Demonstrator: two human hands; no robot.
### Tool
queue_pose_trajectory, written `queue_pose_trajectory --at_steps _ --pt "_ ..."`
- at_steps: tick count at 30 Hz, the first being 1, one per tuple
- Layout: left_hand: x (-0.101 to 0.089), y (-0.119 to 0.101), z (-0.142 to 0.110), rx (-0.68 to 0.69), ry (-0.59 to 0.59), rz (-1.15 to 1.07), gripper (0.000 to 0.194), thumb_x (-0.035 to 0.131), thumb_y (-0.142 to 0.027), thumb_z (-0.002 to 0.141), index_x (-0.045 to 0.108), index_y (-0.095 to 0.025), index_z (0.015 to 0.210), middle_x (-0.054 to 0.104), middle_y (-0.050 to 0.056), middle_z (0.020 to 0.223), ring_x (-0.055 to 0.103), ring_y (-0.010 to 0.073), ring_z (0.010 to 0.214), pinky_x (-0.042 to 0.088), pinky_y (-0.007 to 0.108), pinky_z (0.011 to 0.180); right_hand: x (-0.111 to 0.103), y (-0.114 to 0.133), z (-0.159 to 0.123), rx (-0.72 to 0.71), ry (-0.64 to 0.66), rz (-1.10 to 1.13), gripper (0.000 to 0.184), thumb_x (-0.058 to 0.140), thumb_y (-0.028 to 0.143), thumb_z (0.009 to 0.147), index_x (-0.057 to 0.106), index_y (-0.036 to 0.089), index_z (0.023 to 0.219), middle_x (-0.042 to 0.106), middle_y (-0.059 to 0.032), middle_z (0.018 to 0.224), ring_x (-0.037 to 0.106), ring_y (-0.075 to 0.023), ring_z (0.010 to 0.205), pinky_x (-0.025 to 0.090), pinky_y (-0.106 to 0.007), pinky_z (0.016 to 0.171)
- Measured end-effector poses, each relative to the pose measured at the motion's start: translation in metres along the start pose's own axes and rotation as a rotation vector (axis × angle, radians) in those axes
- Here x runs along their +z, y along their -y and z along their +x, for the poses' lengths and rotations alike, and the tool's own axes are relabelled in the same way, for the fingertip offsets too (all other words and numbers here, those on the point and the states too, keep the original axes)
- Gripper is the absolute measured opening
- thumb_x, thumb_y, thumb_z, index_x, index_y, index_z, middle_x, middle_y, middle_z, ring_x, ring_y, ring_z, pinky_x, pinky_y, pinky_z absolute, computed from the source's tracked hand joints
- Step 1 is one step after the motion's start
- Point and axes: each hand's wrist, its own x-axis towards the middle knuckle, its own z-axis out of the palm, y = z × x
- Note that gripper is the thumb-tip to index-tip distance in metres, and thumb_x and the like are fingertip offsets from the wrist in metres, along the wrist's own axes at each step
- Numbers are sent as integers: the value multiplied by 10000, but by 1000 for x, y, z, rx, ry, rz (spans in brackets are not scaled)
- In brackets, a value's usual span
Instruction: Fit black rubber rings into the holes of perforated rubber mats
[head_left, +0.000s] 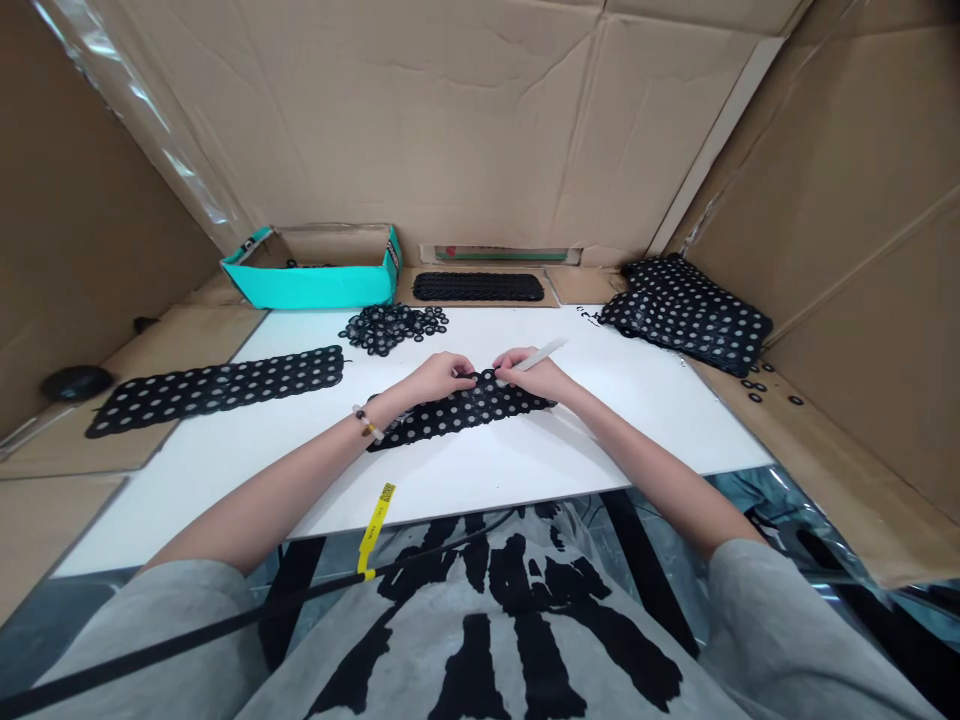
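A black strip with rows of round pale spots (461, 408) lies on the white board, slightly tilted. It looks like joined black rings. At its far edge my left hand (442, 378) is closed, the thumb and fingers pinching the strip's rim. My right hand (536, 373) grips a pale, slender pen-like tool (541, 354), whose back end points up and right; its working tip is hidden at the fingers by the strip. Beyond my left hand is a heap of loose black rings (386, 328). A second spotted strip (221, 390) lies flat to the left.
A turquoise box (319, 288) with black rings inside stands at the back left. A black mat-like piece (478, 287) lies at the back middle. Stacked spotted pieces (690, 310) sit at the right, with several stray rings (754, 397) nearby. Cardboard walls (450, 130) enclose the white board (637, 440).
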Motion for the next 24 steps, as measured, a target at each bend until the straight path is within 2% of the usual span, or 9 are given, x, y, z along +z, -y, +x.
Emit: queue_pose_trajectory --at_steps 2,6,9,13,24 --pt "4 2 1 27 -23 -1 268 605 -425 760 687 -180 829 701 39 823 607 211 790 430 323 801 4 1 1 -16 -19 63 195 600 328 776 605 179 650 694 -24 776 609 -143 691 447 -278 726" --pt "8 5 3 -7 -45 -58 275 622 -448 739 680 -183 785 677 16 761 575 193 733 414 309 749 15 0 3 35 -33 61 214 565 380 824 597 200 713 630 25 550 585 -143 570 442 -287 686" --pt "9 5 4 -63 -24 -166 289 638 -458 709 676 -175 753 646 -4 696 535 173 670 396 298 686 19 -3 3 32 -83 44 223 553 362 837 556 208 677 588 39 474 572 -146 555 431 -288 698" --pt "10 3 3 -109 -29 -273 319 649 -477 698 687 -165 754 634 -15 672 516 165 653 377 287 649 19 -6 3 8 -114 83 228 559 374 835 556 211 675 580 46 478 560 -144 549 426 -283 689" --pt "13 2 3 -98 -51 -362 364 650 -516 719 698 -159 773 635 -13 677 516 165 658 364 282 642 19 -1 0 7 -156 124 242 568 420 825 594 209 709 551 51 493 531 -144 529 400 -272 620"
